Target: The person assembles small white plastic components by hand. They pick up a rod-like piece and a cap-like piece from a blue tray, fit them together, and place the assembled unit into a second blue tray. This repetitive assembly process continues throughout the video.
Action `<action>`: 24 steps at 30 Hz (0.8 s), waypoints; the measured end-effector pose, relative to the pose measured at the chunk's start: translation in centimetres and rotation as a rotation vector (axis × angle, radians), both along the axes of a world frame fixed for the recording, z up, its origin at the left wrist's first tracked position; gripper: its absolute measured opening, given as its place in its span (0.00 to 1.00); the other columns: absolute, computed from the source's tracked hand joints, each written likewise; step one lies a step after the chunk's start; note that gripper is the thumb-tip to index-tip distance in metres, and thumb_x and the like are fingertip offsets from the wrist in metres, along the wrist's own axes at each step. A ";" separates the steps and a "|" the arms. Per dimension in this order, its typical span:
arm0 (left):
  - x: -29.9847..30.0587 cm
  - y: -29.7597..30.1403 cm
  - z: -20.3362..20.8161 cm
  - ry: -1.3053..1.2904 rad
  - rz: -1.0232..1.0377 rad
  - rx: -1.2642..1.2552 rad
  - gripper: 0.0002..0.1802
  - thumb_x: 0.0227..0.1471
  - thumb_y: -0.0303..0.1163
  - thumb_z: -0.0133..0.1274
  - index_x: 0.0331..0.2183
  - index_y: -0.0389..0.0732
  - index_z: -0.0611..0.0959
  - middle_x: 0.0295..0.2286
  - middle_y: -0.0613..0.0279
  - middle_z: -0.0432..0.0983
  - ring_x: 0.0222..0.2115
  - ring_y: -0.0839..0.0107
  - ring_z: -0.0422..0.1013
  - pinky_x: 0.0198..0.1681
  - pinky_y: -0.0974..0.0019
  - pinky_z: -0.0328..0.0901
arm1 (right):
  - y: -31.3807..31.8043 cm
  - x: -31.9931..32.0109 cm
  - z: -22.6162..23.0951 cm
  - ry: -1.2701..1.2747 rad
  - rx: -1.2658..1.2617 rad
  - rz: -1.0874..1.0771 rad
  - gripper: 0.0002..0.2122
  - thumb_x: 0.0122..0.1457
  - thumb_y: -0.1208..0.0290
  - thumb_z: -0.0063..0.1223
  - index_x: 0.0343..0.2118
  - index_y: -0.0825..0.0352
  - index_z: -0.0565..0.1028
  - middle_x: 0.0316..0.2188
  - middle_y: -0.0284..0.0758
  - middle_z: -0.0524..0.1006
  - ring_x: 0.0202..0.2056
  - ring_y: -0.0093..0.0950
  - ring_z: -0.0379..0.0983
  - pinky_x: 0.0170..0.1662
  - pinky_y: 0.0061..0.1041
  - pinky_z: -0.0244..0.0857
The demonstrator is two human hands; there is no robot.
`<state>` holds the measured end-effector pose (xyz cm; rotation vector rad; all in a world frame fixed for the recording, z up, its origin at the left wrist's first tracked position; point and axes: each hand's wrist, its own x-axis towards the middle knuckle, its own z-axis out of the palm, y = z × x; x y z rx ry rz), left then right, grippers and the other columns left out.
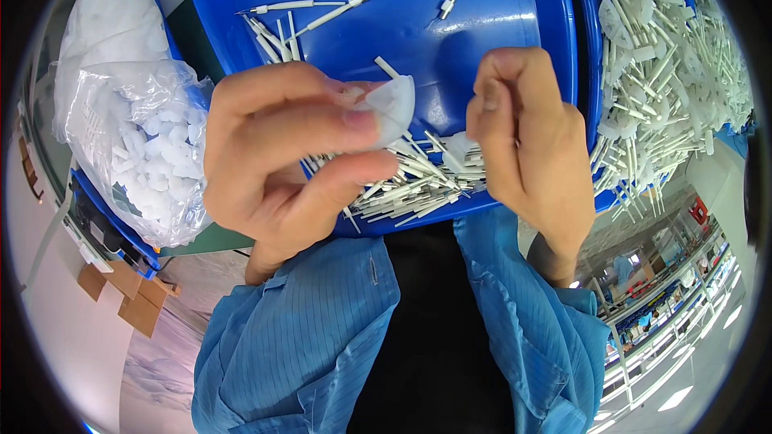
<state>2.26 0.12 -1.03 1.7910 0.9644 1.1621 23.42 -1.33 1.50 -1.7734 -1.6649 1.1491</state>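
Observation:
In my left hand (297, 141), a translucent white, rounded plastic piece (396, 108) is gripped between the fingers above a blue bin (362, 28). A short white rod (387, 67) shows just behind that piece; whether it is attached I cannot tell. My right hand (527, 133) is closed to the right, thumb and index finger pressed together, and anything between them is hidden. Below both hands, a pile of thin white rods with metal ends (410, 185) lies along the bin's near side. Another translucent piece (458, 151) shows beside my right fingers.
A clear plastic bag (137, 145) of small translucent white pieces stands at the left. To the right, another blue bin (593, 72) is heaped with white rods joined to translucent pieces (651, 80). Several loose rods (310, 16) lie at the bin's far side. Cardboard (133, 293) sits lower left.

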 end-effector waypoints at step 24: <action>0.9 -0.7 -0.6 -0.478 0.175 -0.409 0.15 0.54 0.34 0.57 0.38 0.32 0.77 0.35 0.50 0.73 0.33 0.64 0.76 0.37 0.63 0.75 | -2.7 -2.5 2.1 0.369 -0.037 -0.035 0.04 0.59 0.79 0.51 0.36 0.70 0.69 0.27 0.35 0.76 0.20 0.20 0.70 0.25 0.17 0.62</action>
